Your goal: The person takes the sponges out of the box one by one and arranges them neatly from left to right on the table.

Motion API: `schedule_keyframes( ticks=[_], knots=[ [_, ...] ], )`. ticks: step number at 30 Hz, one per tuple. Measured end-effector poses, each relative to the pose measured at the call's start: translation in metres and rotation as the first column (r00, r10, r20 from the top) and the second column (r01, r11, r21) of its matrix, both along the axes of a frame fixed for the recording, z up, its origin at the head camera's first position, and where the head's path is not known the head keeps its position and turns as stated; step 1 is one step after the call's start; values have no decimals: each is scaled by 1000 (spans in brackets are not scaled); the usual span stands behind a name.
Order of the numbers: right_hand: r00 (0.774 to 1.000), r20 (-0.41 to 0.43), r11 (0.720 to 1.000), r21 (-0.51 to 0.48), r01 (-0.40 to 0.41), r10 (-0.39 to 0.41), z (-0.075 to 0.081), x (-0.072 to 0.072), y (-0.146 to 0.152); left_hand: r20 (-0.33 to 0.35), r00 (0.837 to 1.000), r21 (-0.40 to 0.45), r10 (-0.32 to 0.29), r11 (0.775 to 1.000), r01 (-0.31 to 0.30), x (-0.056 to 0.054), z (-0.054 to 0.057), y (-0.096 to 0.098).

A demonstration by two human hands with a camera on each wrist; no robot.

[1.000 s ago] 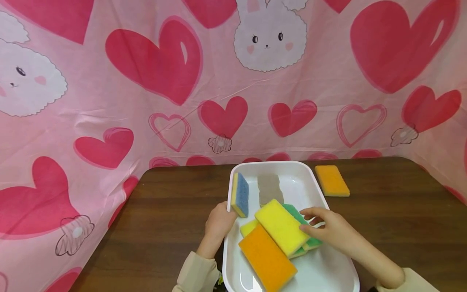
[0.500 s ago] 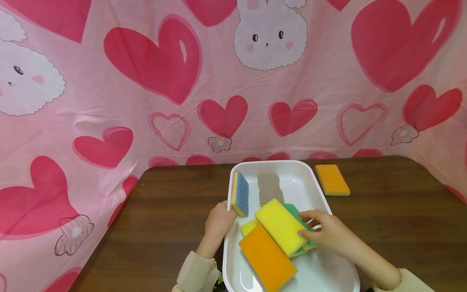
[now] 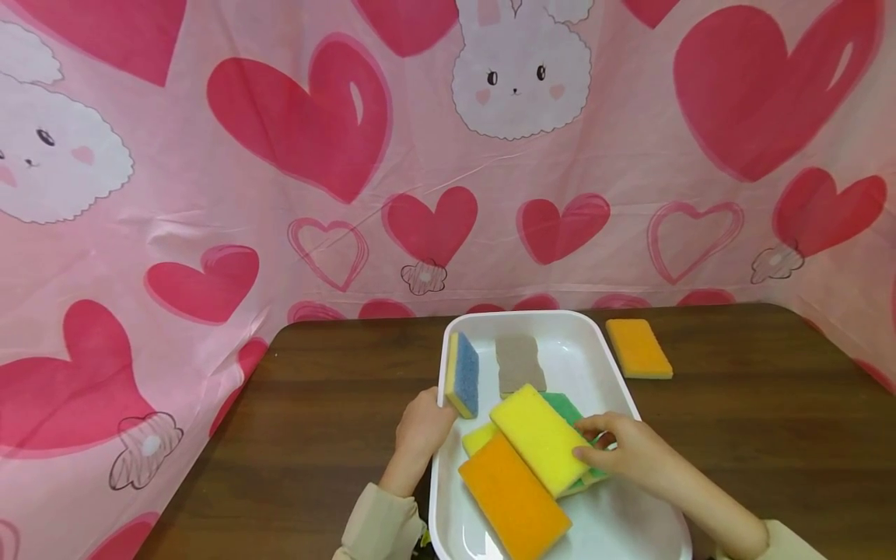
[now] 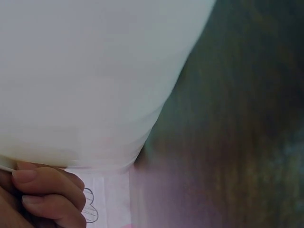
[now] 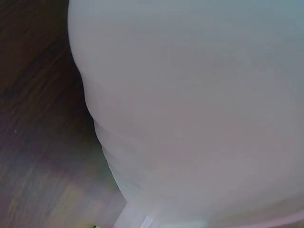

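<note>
A white tray (image 3: pixel 448 537) stands on the table in the head view. My left hand (image 3: pixel 423 428) grips its left rim; the left wrist view has those fingers (image 4: pixel 52 187) curled at the tray's white wall (image 4: pixel 85 85). Over the pile inside, the thumb and bent fingers of my right hand (image 3: pixel 619 447) reach the right edge of a yellow sponge (image 3: pixel 539 439) and a green scouring sponge (image 3: pixel 560 408) beneath it. Whether they pinch either one is unclear. An orange sponge (image 3: pixel 514 498) lies in front. The right wrist view shows the white tray wall (image 5: pixel 190 104) but no hand.
A blue-and-yellow sponge (image 3: pixel 463 377) stands on edge along the tray's left wall. Near the tray's far end lies a grey-brown piece (image 3: pixel 519 364). An orange sponge (image 3: pixel 638 348) sits outside, on the dark wooden table (image 3: pixel 742 404). A pink heart-print cloth (image 3: pixel 490 171) hangs behind.
My right hand has shifted slightly left and toward me at the edge of the sponge pile. My left hand keeps its hold on the rim, and the tray stays in place.
</note>
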State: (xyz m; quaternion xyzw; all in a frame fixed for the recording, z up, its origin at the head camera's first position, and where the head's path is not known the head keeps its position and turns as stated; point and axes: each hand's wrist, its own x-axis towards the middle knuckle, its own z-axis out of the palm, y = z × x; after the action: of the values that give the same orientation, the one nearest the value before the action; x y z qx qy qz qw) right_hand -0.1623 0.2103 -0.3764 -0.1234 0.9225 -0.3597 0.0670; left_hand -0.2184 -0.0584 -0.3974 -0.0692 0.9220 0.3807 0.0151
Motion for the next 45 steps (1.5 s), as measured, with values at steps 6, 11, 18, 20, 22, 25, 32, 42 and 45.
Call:
schedule_keyframes(
  ticks=[6,11,18,20,22,25,32,42,45],
  knots=[
    [1000,7,1000,-10,-7,7,0,1,0,-8,1000,-1,-5,1000,5,0,1,0],
    [999,35,1000,-20,13,-13,0,1,-1,-12,1000,6,-7,1000,7,0,1,1],
    [999,54,1000,-30,10,-8,1,1,-1,-2,1000,15,-4,1000,4,1,2,1],
    [999,48,1000,-26,11,-10,1,2,-2,3,1000,18,-4,1000,4,1,3,1],
    [999,43,999,-21,24,-23,1,2,-2,3,1000,18,-4,1000,4,2,4,2],
    [999,34,999,-10,41,-41,0,3,-4,1,1000,14,-3,1000,3,2,4,2],
    [997,20,998,-6,69,-69,0,6,-6,5,1000,20,1,1000,-1,2,3,2],
    [999,-9,999,-8,53,-53,2,9,-7,-19,1000,9,1,1000,0,2,1,1],
    [999,-17,999,-10,48,-48,2,10,-7,-16,1000,7,4,1000,-4,2,0,1]
  ],
)
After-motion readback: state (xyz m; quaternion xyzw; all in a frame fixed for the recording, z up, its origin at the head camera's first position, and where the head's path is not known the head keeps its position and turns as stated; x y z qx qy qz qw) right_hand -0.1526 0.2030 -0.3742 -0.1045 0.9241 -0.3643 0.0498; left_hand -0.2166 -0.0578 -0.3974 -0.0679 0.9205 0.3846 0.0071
